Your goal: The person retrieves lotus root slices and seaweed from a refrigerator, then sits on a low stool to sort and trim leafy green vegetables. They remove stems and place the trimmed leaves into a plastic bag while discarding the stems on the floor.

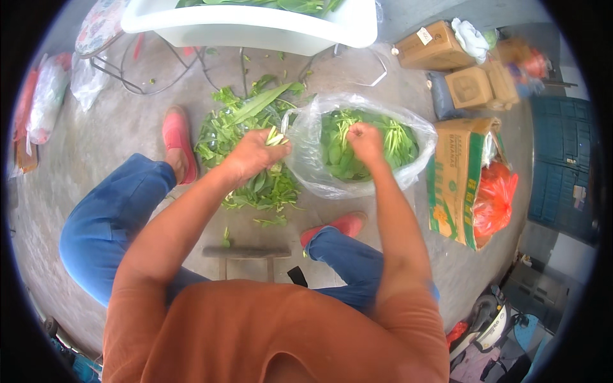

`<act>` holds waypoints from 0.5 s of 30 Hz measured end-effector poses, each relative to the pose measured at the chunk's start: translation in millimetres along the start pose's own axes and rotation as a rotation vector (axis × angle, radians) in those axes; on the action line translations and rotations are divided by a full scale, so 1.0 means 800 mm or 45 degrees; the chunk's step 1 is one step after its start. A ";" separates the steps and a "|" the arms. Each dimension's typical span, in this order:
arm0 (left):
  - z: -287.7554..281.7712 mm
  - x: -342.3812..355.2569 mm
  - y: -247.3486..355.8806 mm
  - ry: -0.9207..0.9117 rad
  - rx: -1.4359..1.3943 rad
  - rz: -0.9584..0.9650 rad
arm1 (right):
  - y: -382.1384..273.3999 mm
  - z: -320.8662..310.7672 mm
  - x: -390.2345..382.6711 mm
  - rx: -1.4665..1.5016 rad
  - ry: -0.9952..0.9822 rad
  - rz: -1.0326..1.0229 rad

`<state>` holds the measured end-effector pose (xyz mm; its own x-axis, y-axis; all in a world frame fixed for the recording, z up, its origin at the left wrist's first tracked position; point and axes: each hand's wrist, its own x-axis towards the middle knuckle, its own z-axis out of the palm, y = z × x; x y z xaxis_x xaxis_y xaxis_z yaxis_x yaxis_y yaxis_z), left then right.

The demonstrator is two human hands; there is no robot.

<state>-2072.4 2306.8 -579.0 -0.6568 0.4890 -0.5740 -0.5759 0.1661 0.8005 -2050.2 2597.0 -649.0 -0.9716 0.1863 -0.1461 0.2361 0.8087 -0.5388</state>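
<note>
- Head view: left hand (252,153) is gripping pale-ended green stems (276,137) closed-fisted over the loose leafy pile (246,163) on the concrete floor (115,137).
- Right hand (365,142) is clenching greens inside the clear plastic bag (306,150), right of the pile.
- Bag is looking partly filled; much remains loose.

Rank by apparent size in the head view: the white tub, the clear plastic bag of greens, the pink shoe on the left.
1. White tub, largest, though cut off by the picture's top edge.
2. Clear plastic bag of greens, somewhat smaller; the right hand reaches into it.
3. Pink shoe, clearly smallest.
</note>
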 end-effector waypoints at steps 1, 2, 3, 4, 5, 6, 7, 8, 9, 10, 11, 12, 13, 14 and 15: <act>0.007 -0.001 0.004 0.023 0.021 0.010 | -0.005 -0.015 -0.002 0.181 -0.089 0.112; 0.014 0.000 0.006 0.018 0.027 0.049 | -0.020 -0.039 -0.004 0.358 -0.175 0.222; 0.022 0.004 0.010 0.008 0.034 0.090 | -0.035 -0.064 -0.007 0.534 -0.255 0.334; 0.029 0.006 0.014 0.002 0.041 0.133 | -0.048 -0.085 -0.011 0.619 -0.317 0.339; 0.038 0.011 0.016 -0.025 0.031 0.191 | -0.059 -0.101 -0.015 0.715 -0.328 0.314; 0.048 0.016 0.015 -0.047 0.024 0.247 | -0.068 -0.114 -0.021 0.816 -0.343 0.285; 0.058 0.019 0.016 -0.068 0.016 0.303 | -0.076 -0.125 -0.026 0.915 -0.358 0.255; 0.068 0.019 0.023 -0.097 0.023 0.356 | -0.081 -0.133 -0.032 0.923 -0.382 0.245; 0.080 0.017 0.030 -0.106 0.020 0.396 | -0.087 -0.141 -0.038 0.972 -0.399 0.239; 0.092 0.014 0.038 -0.114 0.017 0.437 | -0.092 -0.147 -0.044 1.020 -0.416 0.234; 0.102 0.012 0.043 -0.122 0.018 0.477 | -0.097 -0.152 -0.050 1.072 -0.431 0.226; 0.110 0.013 0.044 -0.121 0.018 0.528 | -0.100 -0.155 -0.055 1.105 -0.443 0.218; 0.115 0.010 0.048 -0.131 0.005 0.481 | -0.104 -0.159 -0.060 1.138 -0.455 0.210; 0.120 0.007 0.052 -0.145 -0.007 0.433 | -0.107 -0.162 -0.065 1.171 -0.465 0.204; 0.124 0.005 0.056 -0.157 -0.020 0.385 | -0.111 -0.164 -0.070 1.085 -0.431 0.192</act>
<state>-2052.5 2400.9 -528.1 -0.7355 0.6147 -0.2849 -0.3719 -0.0148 0.9281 -2018.9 2587.8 -484.1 -0.9043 -0.0254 -0.4262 0.4230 0.0815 -0.9025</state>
